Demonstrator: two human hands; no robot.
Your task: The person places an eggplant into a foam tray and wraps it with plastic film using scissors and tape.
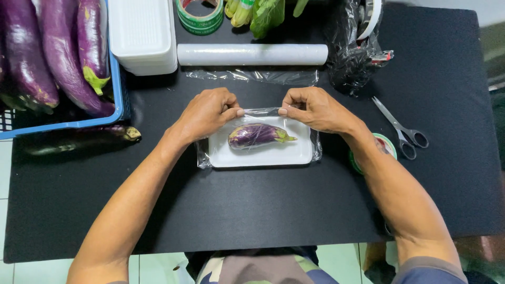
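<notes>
Over the white tray (302, 153), thin clingy film (261, 111) is pinched at its far edge by left hand (208, 112) and right hand (315, 109); it looks easily torn, best gripped by the edges.

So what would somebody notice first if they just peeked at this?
Probably the small purple eggplant on a white tray mid-table, with the left hand and right hand pinching clear wrap over it. Then the big eggplants in the blue basket, far left.

eggplant (256, 135) on tray (273, 155), film roll (252, 54) behind, scissors (402, 129) right, basket (118, 100) left
</notes>
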